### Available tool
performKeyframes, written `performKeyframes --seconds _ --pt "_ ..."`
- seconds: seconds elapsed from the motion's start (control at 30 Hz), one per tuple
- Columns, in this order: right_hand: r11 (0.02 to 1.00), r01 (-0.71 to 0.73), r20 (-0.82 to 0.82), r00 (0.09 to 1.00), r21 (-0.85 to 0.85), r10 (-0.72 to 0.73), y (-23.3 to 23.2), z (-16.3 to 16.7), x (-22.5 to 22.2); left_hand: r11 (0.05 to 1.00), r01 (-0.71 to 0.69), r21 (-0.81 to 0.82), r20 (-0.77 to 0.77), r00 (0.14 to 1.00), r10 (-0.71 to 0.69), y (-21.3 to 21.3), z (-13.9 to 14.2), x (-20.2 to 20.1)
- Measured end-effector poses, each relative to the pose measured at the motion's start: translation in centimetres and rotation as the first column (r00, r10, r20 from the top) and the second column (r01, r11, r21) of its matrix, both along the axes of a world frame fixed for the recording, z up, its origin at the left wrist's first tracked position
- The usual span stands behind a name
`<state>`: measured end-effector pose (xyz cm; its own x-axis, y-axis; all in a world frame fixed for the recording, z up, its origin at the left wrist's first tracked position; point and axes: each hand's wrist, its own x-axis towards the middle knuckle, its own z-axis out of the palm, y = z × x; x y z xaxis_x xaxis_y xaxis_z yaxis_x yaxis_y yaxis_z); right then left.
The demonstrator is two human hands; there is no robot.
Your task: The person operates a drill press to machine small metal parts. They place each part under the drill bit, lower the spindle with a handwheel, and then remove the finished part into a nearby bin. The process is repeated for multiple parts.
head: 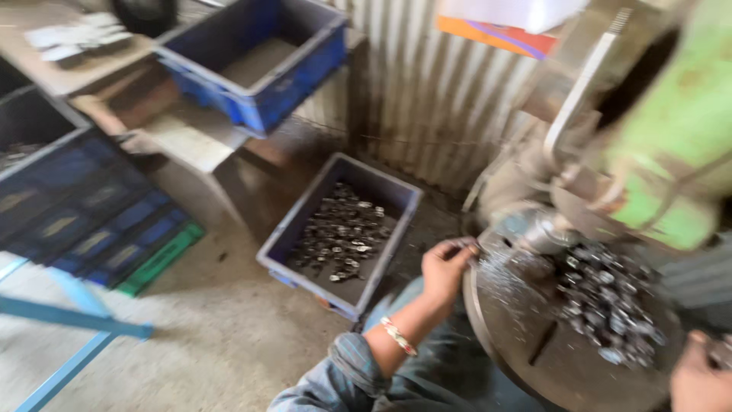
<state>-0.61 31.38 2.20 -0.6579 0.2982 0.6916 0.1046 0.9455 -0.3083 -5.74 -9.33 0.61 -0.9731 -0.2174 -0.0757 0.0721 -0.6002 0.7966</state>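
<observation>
Left hand [446,267] raised, fingers [467,246] pinching a small metal part [463,243].

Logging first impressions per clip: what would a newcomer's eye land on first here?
Probably the big green machine at upper right, above a round metal table heaped with small metal parts. The left hand pinches something at that table's near edge. A blue crate of similar parts sits on the floor, centre.

Left of the left hand [446,267], the drop toward the floor crate of metal parts [339,233] lay open. To its right, the green press head [671,130] overhung the round table [534,336], whose far side a heap of parts [610,301] crowded.
</observation>
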Motion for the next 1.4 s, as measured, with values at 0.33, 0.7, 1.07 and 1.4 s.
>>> performKeyframes --seconds 0.33,0.7,1.07,1.4 --pt "0.920 -0.249 -0.230 0.956 -0.304 0.183 -1.3 2.3 1.7 0.983 -0.047 -0.180 -0.149 0.989 0.020 2.6 5.6 -1.1" --pt "0.826 -0.349 -0.267 0.931 -0.444 0.250 -0.9 1.3 1.5 0.943 0.047 -0.329 -0.200 0.973 -0.118 2.1 5.0 -1.7" --pt "0.912 -0.050 0.032 0.997 -0.408 0.069 -1.4 7.2 -3.4 0.921 0.385 -0.063 -0.182 0.903 -0.390 1.4 2.0 -4.8" --pt "0.987 -0.141 0.010 0.990 -0.075 0.142 -1.6 13.6 -16.2 0.928 0.357 -0.106 -0.205 0.906 -0.372 1.0 3.2 -4.6"
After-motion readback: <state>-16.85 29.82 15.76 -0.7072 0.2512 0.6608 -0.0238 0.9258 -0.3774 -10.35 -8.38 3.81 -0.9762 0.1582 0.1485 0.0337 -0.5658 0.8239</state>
